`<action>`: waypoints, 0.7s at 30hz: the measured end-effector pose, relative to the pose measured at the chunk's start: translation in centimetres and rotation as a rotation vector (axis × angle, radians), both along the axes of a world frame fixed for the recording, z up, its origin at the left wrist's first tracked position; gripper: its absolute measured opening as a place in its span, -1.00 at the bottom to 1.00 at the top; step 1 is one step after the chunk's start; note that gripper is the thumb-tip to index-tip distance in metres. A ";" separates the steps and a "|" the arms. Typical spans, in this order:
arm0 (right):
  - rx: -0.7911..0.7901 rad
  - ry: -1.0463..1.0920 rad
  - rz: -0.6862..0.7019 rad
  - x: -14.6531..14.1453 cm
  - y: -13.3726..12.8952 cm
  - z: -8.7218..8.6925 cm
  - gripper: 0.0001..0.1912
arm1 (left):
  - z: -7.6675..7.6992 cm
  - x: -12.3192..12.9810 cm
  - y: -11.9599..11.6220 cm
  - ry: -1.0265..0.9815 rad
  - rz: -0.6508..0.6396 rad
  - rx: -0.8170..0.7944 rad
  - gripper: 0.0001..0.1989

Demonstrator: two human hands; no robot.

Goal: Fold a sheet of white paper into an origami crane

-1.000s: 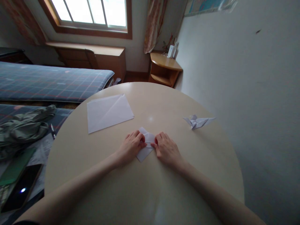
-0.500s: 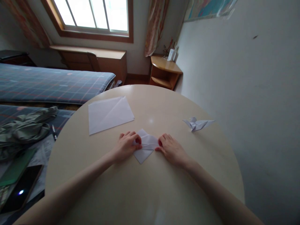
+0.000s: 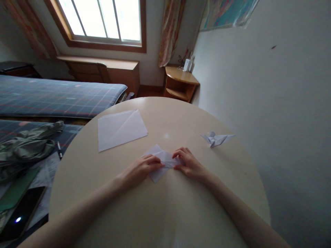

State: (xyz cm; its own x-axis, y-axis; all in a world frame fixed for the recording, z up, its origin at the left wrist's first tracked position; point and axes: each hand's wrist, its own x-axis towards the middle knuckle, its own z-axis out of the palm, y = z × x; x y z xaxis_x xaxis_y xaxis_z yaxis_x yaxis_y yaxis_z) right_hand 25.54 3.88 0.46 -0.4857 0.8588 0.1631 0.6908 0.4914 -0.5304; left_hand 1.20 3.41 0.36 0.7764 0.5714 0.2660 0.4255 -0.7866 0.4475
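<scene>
A small folded sheet of white paper [image 3: 158, 175] lies on the round table [image 3: 165, 213] between my hands. My left hand [image 3: 148, 165] is closed on its left part, with the thumb and fingertips pressing near the middle fold. At the right side, my right hand [image 3: 187, 163] pinches the paper's edge between thumb and fingers. The fingers hide parts of both sides of the paper. To the right of my right hand, a white folded paper crane [image 3: 215, 139] stands on the table. Beyond my left hand lies a stack of white paper [image 3: 121, 130] with a diagonal crease.
Left of the table, a plaid mattress [image 3: 57, 98] holds a rumpled grey-green cloth [image 3: 31, 141], a pen [image 3: 59, 150], a green folder [image 3: 18, 189] and a phone [image 3: 22, 212]. A white wall [image 3: 292, 120] rises on the right. A corner shelf [image 3: 182, 75] stands behind.
My left hand has slid right, its fingers now nearer the middle of the folded paper. My right hand has come over the paper's right edge. The whole view has tilted slightly upward.
</scene>
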 end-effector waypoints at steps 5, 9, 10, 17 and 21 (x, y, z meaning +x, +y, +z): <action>0.020 0.003 0.076 -0.1 -0.3 -0.1 -0.50 | 0.5 1.0 -1.2 0.186 0.048 0.155 -0.68; 0.068 -0.020 0.105 0.0 -0.2 -0.4 -0.58 | 0.1 2.2 -2.1 0.184 0.135 0.216 -0.73; 0.084 -0.024 0.097 0.0 -0.2 -0.5 -0.60 | 0.0 2.5 -2.2 0.206 0.131 0.246 -0.74; 0.169 -0.141 0.122 -0.4 -0.4 0.1 -0.61 | -0.1 2.8 -3.0 0.368 0.180 0.382 -0.71; 0.214 -0.201 0.217 -0.3 -0.7 0.8 -0.62 | -0.1 2.7 -3.4 0.342 0.361 0.400 -0.66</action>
